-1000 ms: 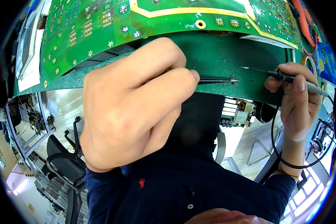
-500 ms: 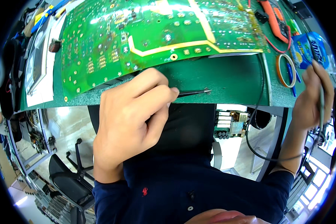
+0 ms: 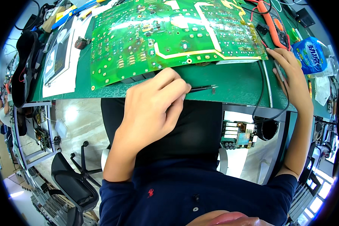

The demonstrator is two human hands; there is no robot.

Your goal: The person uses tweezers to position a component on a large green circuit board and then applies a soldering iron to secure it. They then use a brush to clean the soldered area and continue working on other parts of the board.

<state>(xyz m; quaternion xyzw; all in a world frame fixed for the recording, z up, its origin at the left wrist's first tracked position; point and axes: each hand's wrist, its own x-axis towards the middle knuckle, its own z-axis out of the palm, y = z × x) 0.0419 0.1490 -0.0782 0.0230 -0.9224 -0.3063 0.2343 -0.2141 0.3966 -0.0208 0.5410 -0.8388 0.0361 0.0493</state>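
Note:
My left hand [image 3: 152, 101] is closed on a pair of dark tweezers [image 3: 201, 89] just off the near edge of the circuit board. A tiny dark piece [image 3: 213, 91] is at the tweezer tips; I cannot tell whether they grip it or it lies on the mat. The large green circuit board [image 3: 139, 56] lies across the green-topped bench. Beside its right corner, my right hand [image 3: 292, 73] holds a slim, pen-shaped soldering iron [image 3: 279, 74] with a dark cable. Its tip is hard to make out.
An orange multimeter [image 3: 272, 26] and a blue packet [image 3: 310, 56] lie at the right. Papers [image 3: 60, 88] and a small dark block [image 3: 81, 43] are at the left. The iron's cable [image 3: 254, 109] loops over the bench edge. A black chair [image 3: 73, 184] stands behind left.
My right hand has come inward from the far right, toward the board's right corner, with the soldering iron. The view has shifted; my left hand still holds the tweezers near the board's edge.

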